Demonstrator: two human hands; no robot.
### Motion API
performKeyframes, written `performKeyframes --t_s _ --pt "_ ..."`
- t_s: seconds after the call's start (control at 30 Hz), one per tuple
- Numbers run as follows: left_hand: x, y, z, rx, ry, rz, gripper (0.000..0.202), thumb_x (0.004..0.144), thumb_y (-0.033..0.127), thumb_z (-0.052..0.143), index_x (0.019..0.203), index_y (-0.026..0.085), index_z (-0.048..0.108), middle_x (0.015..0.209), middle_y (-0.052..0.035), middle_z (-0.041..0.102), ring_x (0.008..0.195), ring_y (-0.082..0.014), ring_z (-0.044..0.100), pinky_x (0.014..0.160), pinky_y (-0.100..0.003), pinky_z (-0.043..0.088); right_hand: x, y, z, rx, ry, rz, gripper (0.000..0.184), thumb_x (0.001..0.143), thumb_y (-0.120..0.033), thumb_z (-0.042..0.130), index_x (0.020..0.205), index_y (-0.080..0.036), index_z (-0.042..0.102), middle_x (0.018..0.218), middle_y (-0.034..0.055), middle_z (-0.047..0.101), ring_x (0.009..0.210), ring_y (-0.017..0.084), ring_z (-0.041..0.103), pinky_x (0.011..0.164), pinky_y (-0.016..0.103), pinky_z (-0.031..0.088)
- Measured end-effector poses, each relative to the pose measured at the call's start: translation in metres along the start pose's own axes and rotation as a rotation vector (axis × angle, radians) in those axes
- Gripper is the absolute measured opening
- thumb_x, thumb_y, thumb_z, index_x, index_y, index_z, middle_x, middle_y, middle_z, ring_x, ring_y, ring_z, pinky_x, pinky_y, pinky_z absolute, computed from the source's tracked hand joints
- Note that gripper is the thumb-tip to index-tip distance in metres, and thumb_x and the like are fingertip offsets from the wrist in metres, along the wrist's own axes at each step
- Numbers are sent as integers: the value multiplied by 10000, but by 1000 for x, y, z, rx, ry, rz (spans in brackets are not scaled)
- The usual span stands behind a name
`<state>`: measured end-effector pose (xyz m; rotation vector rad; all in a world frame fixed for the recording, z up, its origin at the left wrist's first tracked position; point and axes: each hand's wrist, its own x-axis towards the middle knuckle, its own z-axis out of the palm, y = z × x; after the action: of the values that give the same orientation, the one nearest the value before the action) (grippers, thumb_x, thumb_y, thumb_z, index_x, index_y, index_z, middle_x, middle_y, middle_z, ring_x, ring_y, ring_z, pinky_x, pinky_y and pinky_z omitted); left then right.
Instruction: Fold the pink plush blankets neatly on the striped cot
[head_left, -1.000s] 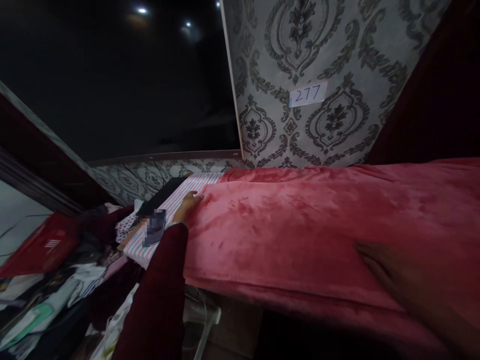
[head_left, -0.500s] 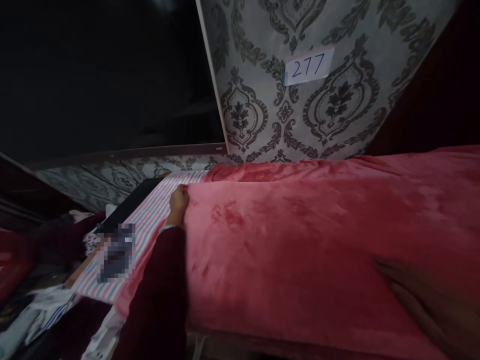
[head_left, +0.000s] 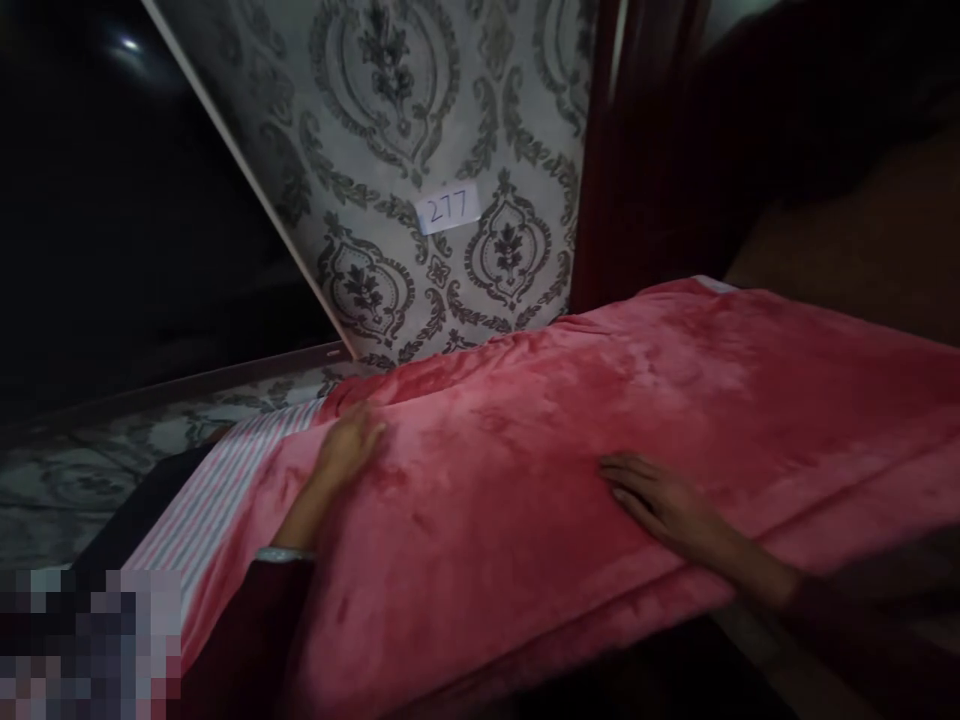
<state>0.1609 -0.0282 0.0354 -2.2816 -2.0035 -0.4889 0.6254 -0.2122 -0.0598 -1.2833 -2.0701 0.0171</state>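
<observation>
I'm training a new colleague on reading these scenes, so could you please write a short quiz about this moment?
1. What number is written on the white label on the damask wallpaper? A: 277, B: 177, C: 727.
2. True or false: the right hand rests on the pink blanket.
3. What pattern does the sheet beside the left hand have?

Key: 1. A; 2. true; 3. stripes.
</observation>
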Motion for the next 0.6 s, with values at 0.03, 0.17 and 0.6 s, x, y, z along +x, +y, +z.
performKeyframes --t_s 0.03,0.17,0.6 --pt "-1 19 8 -11 -69 118 576 995 470 527 1512 216 542 1581 -79 537 1475 -267 464 1215 -407 388 2 -1 0 8 3 -11 352 1070 -339 445 1226 -237 744 1227 105 759 1170 255 710 1027 471 605" --pt "-4 88 39 22 -287 454 669 1036 502 398 1631 198 362 1720 -114 299 1605 -275 233 1295 -514 205 4 -1 1 18 13 -33 338 1066 -320 457 1216 -228 746 1222 114 758 1173 256 705 1033 476 593" --pt "-3 47 6 279 -326 -35 612 1003 469 335 1537 221 503 1639 -182 435 1525 -399 365 1151 -764 270 16 -5 -1 -7 -50 -32 361 1053 -278 425 1202 -208 747 1221 123 752 1174 258 676 1066 472 534"
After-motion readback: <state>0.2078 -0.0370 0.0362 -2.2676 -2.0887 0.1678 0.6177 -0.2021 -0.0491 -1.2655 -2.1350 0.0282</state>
